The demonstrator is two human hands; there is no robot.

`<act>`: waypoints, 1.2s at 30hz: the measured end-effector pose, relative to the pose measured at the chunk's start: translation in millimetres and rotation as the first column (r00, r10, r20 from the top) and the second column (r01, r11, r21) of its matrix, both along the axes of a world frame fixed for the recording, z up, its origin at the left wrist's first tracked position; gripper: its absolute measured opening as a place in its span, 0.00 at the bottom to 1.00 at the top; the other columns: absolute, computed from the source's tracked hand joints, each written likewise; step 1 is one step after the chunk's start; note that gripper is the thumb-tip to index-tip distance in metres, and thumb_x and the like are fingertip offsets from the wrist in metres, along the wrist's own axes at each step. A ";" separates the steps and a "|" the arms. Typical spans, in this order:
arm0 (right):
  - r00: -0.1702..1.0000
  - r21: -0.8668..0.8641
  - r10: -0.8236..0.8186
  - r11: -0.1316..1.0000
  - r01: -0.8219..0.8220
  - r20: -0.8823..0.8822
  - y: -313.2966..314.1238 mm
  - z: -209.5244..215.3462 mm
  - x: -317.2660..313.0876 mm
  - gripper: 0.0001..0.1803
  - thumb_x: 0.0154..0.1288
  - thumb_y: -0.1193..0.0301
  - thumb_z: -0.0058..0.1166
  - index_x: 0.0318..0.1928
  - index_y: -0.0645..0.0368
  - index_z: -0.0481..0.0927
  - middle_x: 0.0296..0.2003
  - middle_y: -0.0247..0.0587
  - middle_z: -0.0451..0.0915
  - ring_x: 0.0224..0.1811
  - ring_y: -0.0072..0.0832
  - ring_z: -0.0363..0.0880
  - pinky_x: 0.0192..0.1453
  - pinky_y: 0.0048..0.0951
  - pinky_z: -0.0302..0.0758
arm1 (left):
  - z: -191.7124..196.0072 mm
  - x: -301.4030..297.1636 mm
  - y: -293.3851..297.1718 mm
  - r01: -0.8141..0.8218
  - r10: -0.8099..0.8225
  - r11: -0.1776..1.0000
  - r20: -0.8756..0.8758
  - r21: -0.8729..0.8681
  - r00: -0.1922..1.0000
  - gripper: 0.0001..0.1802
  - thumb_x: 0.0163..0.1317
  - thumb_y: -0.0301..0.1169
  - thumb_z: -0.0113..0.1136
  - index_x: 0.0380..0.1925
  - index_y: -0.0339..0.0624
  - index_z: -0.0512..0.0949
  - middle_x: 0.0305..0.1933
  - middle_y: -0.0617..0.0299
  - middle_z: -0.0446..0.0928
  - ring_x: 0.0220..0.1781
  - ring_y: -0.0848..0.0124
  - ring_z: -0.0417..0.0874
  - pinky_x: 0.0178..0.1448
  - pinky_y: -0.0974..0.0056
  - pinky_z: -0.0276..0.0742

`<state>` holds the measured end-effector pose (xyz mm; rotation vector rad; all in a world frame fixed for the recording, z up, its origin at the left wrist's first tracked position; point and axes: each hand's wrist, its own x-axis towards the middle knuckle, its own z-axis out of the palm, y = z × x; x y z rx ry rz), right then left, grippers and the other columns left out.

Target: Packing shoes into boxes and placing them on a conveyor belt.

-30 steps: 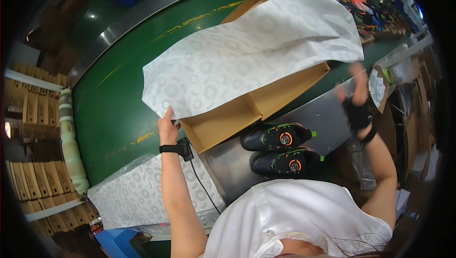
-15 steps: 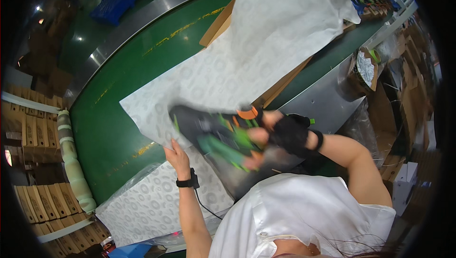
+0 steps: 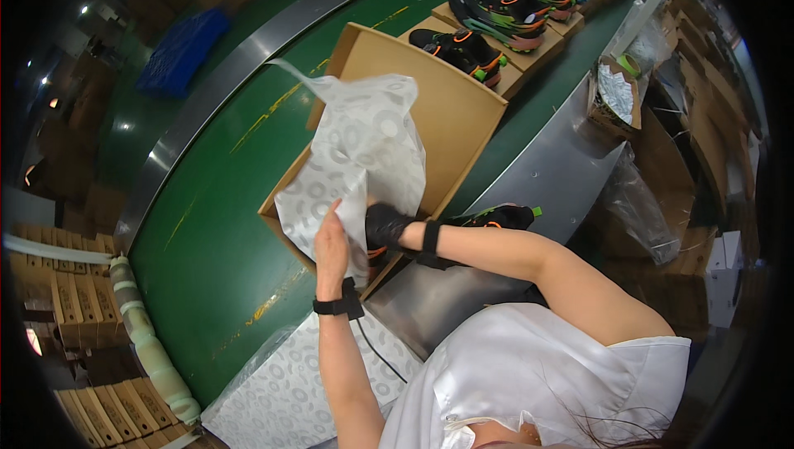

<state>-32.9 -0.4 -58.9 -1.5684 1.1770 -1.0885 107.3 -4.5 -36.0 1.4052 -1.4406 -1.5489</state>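
An open cardboard shoe box [image 3: 451, 114] lies on the green conveyor belt [image 3: 215, 226], its lid tipped back. White patterned tissue paper [image 3: 364, 151] stands crumpled up out of the box. My left hand [image 3: 331, 242], with a black wrist strap, grips the paper's near edge. My right hand [image 3: 385, 226], in a black glove, reaches into the box under the paper. It is closed on a black shoe, of which only an orange bit [image 3: 376, 257] shows. A second black shoe [image 3: 496, 217] with orange and green trim lies on the metal table just right of the box.
More shoes on closed boxes [image 3: 496, 19] ride the belt at the far right. A stack of patterned paper sheets [image 3: 281, 391] lies at my left. A small carton of paper [image 3: 614, 93] sits on the steel table [image 3: 546, 176]. Flat cardboard stacks [image 3: 66, 317] line the left side.
A second ago the paper was spread wide over the box. My right hand picked up one black shoe, swung it across and brought it down into the box; the paper now stands bunched up.
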 end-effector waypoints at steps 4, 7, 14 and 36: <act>0.787 0.195 -0.573 0.819 0.539 0.229 -17.2 -4.9 -103.1 0.40 0.50 0.67 0.57 0.60 0.62 0.50 0.50 0.57 0.66 0.41 0.40 0.72 0.45 0.34 0.70 | -28.2 -42.6 -16.1 0.542 0.006 0.765 0.845 -0.348 0.535 0.27 0.58 0.48 0.44 0.54 0.46 0.66 0.60 0.49 0.59 0.63 0.55 0.57 0.59 0.40 0.52; 0.721 0.254 -0.553 0.833 0.492 0.418 23.4 70.6 -133.1 0.35 0.54 0.72 0.53 0.60 0.59 0.51 0.50 0.46 0.67 0.40 0.24 0.72 0.41 0.21 0.69 | -58.7 -38.7 -18.0 0.657 -0.122 0.743 0.940 -0.125 0.318 0.30 0.52 0.52 0.50 0.52 0.49 0.67 0.60 0.49 0.59 0.65 0.54 0.53 0.57 0.31 0.44; 0.798 -0.038 -0.487 0.861 0.508 -0.356 117.6 13.5 -237.6 0.27 0.54 0.59 0.54 0.51 0.61 0.67 0.40 0.43 0.75 0.42 0.28 0.74 0.50 0.29 0.66 | -7.1 -80.4 14.1 0.441 -0.248 0.829 0.482 -0.344 0.841 0.21 0.43 0.45 0.64 0.21 0.33 0.77 0.20 0.50 0.74 0.24 0.56 0.76 0.30 0.64 0.72; 0.801 0.339 -0.425 0.893 0.296 0.421 33.7 -18.3 -98.3 0.27 0.48 0.77 0.52 0.52 0.64 0.63 0.41 0.40 0.73 0.42 0.26 0.71 0.47 0.26 0.68 | -31.3 -47.8 -34.2 -0.232 0.370 0.777 -0.126 0.585 0.921 0.34 0.58 0.52 0.46 0.47 0.26 0.64 0.44 0.42 0.71 0.46 0.53 0.74 0.43 0.53 0.76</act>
